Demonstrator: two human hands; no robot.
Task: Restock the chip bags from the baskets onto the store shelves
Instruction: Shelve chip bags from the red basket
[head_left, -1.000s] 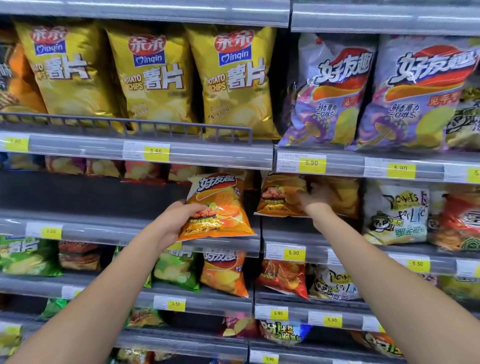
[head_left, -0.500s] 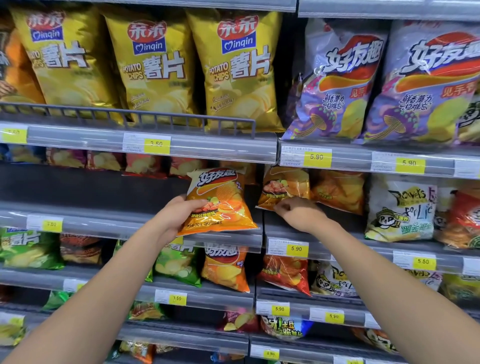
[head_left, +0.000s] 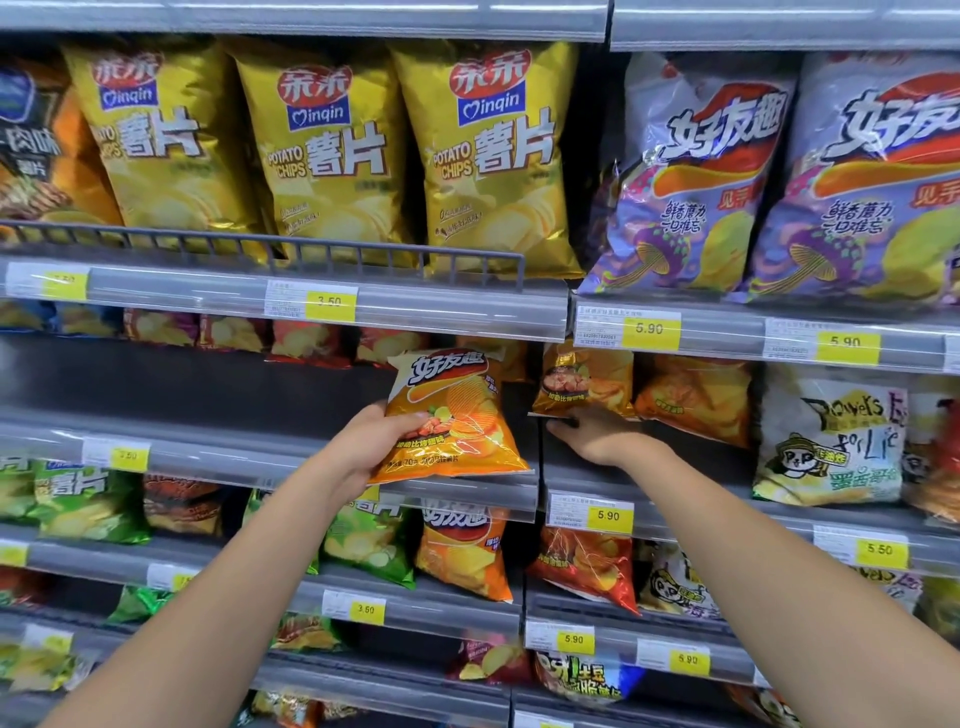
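Orange chip bag (head_left: 452, 415), centre of frame, roughly upright, held before the middle shelf rail (head_left: 208, 454) by the left hand (head_left: 371, 447), whose fingers and thumb are clamped on its lower left side. Right hand (head_left: 597, 439), right of centre, lies just under the lower edge of a dark orange bag (head_left: 584, 382) standing on the adjoining shelf, fingers together and pointing left; whether they pinch the bag cannot be told. Yellow bags (head_left: 327, 150) fill the upper left shelf, purple bags (head_left: 691, 176) the upper right, with yellow price tags (head_left: 651, 328) along the rails.
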